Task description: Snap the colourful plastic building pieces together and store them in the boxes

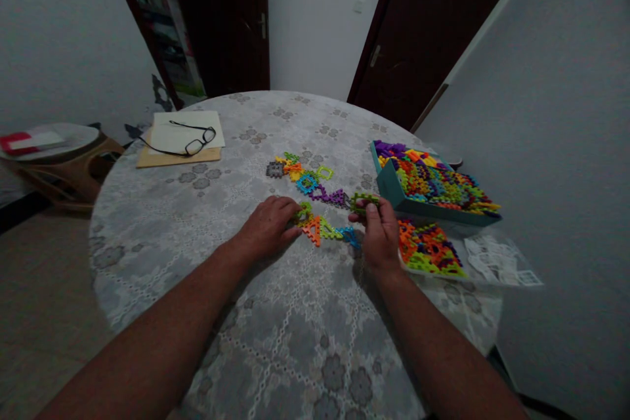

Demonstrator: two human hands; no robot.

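My right hand (380, 236) pinches a dark green toothed plastic building piece (363, 201), held just above the cloth by the end of a purple piece (337, 197). My left hand (270, 226) has its fingers closed on the edge of a light green piece (304, 210). Next to that piece lie an orange triangle (312, 231), a lime triangle (328, 230) and a blue piece (350, 236), in a row. Behind the hands, a grey square (275, 169), a yellow piece (295, 175) and a blue square (307, 183) lie among others. My left fingertips are partly hidden.
On the right, a teal box (433, 207) is heaped with coloured pieces. Beside it lie a bag of orange and green pieces (429, 251) and a clear bag of white pieces (499, 262). Glasses (194, 146) rest on paper (170, 125) at the left of the round table (295, 315).
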